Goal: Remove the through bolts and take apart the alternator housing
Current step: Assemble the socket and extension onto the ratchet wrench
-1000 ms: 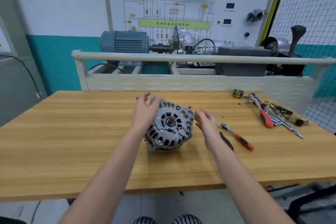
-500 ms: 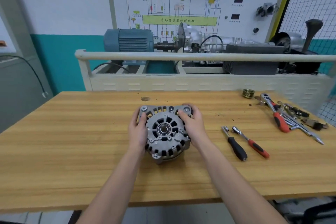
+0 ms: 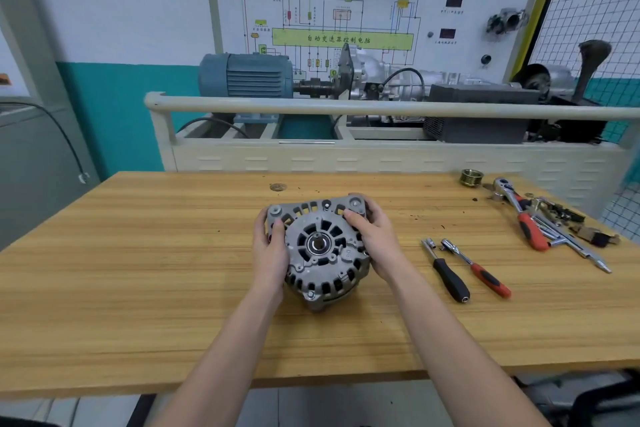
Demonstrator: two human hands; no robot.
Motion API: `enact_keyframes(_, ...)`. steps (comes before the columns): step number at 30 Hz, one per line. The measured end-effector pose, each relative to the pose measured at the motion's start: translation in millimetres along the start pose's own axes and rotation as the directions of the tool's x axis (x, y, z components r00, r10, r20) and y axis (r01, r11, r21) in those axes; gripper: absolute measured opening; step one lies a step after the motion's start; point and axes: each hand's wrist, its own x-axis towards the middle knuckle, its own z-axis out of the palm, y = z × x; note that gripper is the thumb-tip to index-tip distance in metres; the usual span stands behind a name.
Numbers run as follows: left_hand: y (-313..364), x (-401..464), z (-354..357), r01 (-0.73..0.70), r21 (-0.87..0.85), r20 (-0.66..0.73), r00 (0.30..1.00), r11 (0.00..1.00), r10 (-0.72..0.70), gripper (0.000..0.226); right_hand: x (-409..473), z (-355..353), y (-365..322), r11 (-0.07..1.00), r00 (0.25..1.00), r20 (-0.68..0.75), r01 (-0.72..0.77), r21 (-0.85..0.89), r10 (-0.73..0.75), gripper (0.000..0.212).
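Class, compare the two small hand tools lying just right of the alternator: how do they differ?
The black-handled driver has an all-black grip; the red-handled ratchet has a red-and-black one. The driver lies nearer the alternator, the ratchet farther right. Both lie flat on the table, untouched, metal heads pointing away.

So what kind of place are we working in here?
Most likely an automotive training workshop: a wiring-diagram board on the wall, a blue motor coupled to a gearbox on a demo stand, and ratchets on the wooden bench.
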Motion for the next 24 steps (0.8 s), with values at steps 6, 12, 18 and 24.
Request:
enact_keyframes(6,4,-9,22,-0.138,0.142,0.092,0.988,0.980,0.125,0.038,-9,-24,16,0.987,0.995,-0.091,-0.016,0.159,0.031,0.037)
enact_keyframes(12,7,-12,19,-0.132,0.164,0.099,0.988,0.978,0.117,0.038,-8,-24,15,0.996,0.998,-0.057,-0.007,0.088,0.012,0.030)
enact_keyframes(18,9,-14,24,-0.130,0.163,0.103,0.988,0.978,0.114,0.039,-7,-32,11,0.997,0.998,-0.055,-0.036,0.064,0.039,0.041)
enact_keyframes(24,10,-15,31,-0.126,0.205,0.057,0.992,0.971,0.117,0.036,-8,-44,5,0.994,0.995,-0.009,-0.103,0.031,0.103,0.047)
